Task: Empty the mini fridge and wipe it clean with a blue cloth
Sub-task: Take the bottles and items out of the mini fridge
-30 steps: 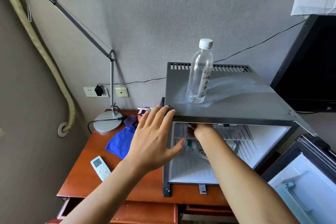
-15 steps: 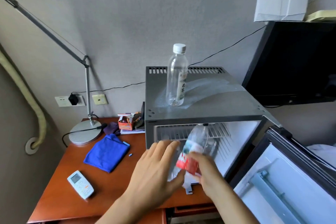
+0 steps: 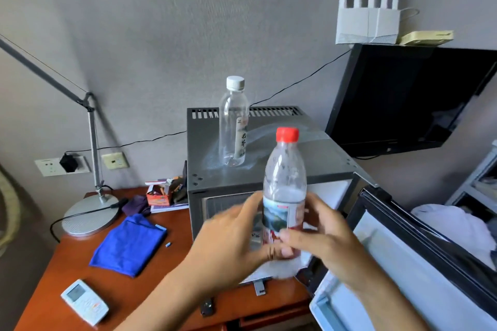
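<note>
Head view: right hand (image 3: 326,243) grips red-capped bottle (image 3: 284,191) upright before the open mini fridge (image 3: 269,169); left hand (image 3: 228,244) (blurred) touches its label, fingers loosely spread. Blue cloth (image 3: 129,243) lies on bench (image 3: 166,290), left of fridge.

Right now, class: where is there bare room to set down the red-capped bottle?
Free: the fridge top right of the white-capped bottle, and the desk between the blue cloth and the fridge. Crowded: the desk's back edge, around the lamp base and small box.
</note>
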The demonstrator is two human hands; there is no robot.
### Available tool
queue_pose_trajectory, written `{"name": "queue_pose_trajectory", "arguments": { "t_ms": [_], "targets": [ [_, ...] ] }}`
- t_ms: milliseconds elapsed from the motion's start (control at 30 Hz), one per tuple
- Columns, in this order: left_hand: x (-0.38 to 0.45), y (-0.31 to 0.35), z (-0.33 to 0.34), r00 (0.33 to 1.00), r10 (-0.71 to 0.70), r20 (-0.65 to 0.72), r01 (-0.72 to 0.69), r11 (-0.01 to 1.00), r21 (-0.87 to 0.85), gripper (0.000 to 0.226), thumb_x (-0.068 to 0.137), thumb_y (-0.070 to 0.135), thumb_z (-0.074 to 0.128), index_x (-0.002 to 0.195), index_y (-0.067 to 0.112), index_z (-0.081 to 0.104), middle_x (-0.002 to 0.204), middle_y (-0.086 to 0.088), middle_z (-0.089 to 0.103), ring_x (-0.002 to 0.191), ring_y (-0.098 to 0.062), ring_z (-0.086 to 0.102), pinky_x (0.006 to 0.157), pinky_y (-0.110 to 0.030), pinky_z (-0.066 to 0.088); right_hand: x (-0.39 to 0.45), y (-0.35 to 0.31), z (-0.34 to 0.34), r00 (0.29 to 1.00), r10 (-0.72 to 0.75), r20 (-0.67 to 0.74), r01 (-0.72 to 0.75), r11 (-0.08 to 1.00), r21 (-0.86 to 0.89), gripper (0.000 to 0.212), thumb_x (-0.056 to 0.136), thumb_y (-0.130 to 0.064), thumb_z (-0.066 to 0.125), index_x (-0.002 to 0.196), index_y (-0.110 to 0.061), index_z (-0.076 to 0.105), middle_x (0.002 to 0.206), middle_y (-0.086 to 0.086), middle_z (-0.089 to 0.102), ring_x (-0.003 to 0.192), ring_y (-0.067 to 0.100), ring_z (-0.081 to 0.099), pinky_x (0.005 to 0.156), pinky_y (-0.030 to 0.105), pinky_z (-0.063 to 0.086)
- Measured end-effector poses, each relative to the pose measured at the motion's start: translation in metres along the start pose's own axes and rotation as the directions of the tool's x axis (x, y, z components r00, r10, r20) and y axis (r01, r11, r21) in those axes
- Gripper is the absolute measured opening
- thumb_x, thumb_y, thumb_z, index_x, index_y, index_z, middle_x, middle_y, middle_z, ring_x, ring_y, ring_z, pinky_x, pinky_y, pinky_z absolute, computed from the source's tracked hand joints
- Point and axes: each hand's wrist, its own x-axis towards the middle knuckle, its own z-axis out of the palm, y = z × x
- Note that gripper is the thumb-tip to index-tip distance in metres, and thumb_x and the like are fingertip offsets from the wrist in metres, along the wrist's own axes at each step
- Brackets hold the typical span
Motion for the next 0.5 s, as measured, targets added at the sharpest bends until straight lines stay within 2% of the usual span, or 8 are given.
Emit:
{"name": "queue_pose_trajectory", "arguments": {
  "t_ms": [100, 200, 300, 367, 500],
  "targets": [
    [0.011, -0.005, -0.014, 0.988, 0.058, -0.142, -0.021, 0.968, 0.249, 0.087, 0.092, 0.085, 0.028, 0.156, 0.026, 0.033, 0.158, 0.006, 0.044, 0.147, -0.015, 0.037, 0.119, -0.043, 0.034, 0.031, -0.032, -0.013, 0.963, -0.188, -0.191, 0.185, 0.982, -0.036, 0.057, 0.072, -0.032, 0.087, 0.125, -0.03, 0.064, 0.117, -0.001, 0.075, 0.108, 0.017, 0.072, 0.087, 0.026, 0.057],
    [0.015, -0.011, -0.024, 0.972, 0.06, -0.226, 0.019, 0.944, 0.33, 0.077, 0.098, 0.075, 0.03, 0.152, 0.022, 0.042, 0.16, -0.001, 0.041, 0.151, -0.024, 0.033, 0.12, -0.051, 0.031, 0.079, -0.05, -0.023, 0.889, -0.303, -0.343, 0.262, 0.952, -0.161, 0.061, 0.066, -0.037, 0.088, 0.122, -0.03, 0.062, 0.113, -0.011, 0.075, 0.103, 0.007, 0.072, 0.082, 0.022, 0.057],
    [0.014, -0.017, -0.025, 0.982, 0.017, -0.186, 0.059, 0.916, 0.397, 0.078, 0.098, 0.076, 0.026, 0.156, 0.024, 0.036, 0.164, -0.003, 0.034, 0.154, -0.027, 0.024, 0.121, -0.056, 0.026, 0.129, -0.046, -0.026, 0.877, -0.259, -0.405, 0.153, 0.949, -0.276, 0.064, 0.06, -0.04, 0.087, 0.118, -0.032, 0.059, 0.104, -0.016, 0.074, 0.096, -0.001, 0.069, 0.085, 0.027, 0.057],
    [0.011, -0.021, -0.022, 0.988, -0.005, -0.152, 0.07, 0.902, 0.426, 0.08, 0.097, 0.076, 0.025, 0.158, 0.025, 0.033, 0.166, -0.003, 0.031, 0.156, -0.027, 0.021, 0.122, -0.057, 0.024, 0.152, -0.037, -0.023, 0.89, -0.204, -0.408, 0.086, 0.953, -0.29, 0.06, 0.065, -0.034, 0.089, 0.115, -0.032, 0.055, 0.101, -0.019, 0.07, 0.094, -0.004, 0.066, 0.084, 0.028, 0.056],
    [0.001, -0.029, -0.015, 0.993, -0.035, -0.113, 0.082, 0.889, 0.451, 0.079, 0.097, 0.073, 0.031, 0.158, 0.023, 0.036, 0.166, -0.005, 0.031, 0.156, -0.029, 0.021, 0.122, -0.056, 0.024, 0.174, -0.025, -0.019, 0.901, -0.175, -0.397, 0.036, 0.942, -0.335, 0.059, 0.07, -0.034, 0.087, 0.116, -0.038, 0.049, 0.105, -0.021, 0.064, 0.095, -0.01, 0.059, 0.07, 0.015, 0.044]
  ]
}}
